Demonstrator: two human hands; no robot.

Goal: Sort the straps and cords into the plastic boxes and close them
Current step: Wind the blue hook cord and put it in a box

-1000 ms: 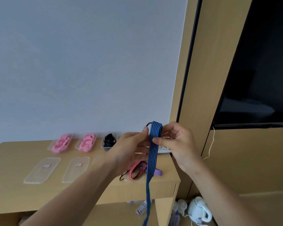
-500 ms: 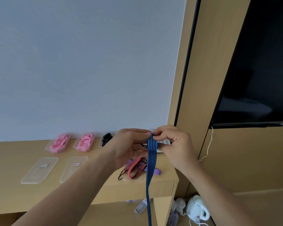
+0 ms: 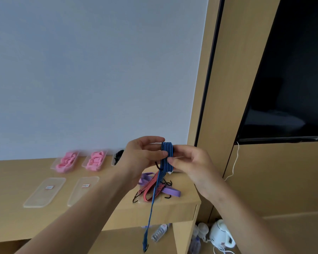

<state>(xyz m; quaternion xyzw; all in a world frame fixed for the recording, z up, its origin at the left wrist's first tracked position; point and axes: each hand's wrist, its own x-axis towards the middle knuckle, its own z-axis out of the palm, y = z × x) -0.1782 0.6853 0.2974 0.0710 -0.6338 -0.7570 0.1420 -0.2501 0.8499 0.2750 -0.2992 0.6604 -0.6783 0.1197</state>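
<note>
I see a wooden desk. On it: two boxes of pink straps, two clear lids, red and purple straps.

The blue strap looks like woven elastic cloth, ribbed with dark lengthwise lines and matt. The red strap at 6 o'clock of it has the same ribbed weave; its black hooks look smooth and slightly glossy, though metal or plastic cannot be told. The purple strap is flat, matt cloth. The desk is light wood-look board, smooth with a satin sheen. The boxes at 9 o'clock and the lids are clear, frosted plastic; each lid bears a small paper label. The pink bands look soft and matt. The kettle at 5 o'clock is glossy white plastic.
</note>
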